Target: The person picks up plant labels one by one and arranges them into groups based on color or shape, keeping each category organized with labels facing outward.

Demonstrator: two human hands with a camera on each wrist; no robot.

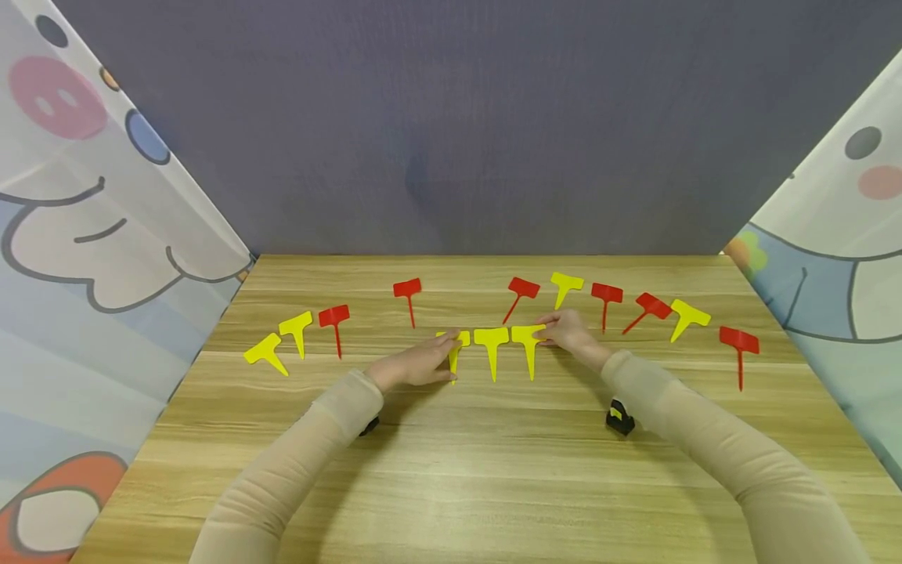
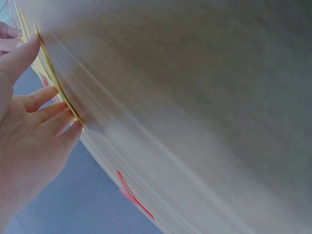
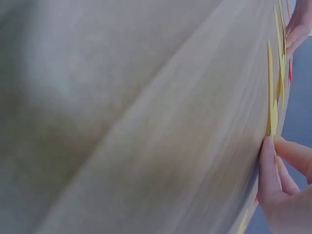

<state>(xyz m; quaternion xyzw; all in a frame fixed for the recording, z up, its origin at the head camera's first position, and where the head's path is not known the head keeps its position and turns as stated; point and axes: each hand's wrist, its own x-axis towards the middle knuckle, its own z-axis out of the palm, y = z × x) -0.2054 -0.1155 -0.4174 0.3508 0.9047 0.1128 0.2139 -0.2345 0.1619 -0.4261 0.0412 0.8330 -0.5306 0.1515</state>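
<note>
Three yellow T-shaped plant labels lie in a row mid-table, stems toward me. My left hand holds the row's left yellow label, thumb by the stem tip and fingers at the crossbar. In the left wrist view its fingertips lie along that label's edge. The middle yellow label lies between the hands, untouched. My right hand pinches the crossbar end of the right yellow label between thumb and fingers; the right wrist view shows the fingertips on it.
Further yellow labels and red labels lie to the left. More red labels and yellow labels spread to the right and behind. A small black object shows beneath the right wrist. A grey wall closes the back.
</note>
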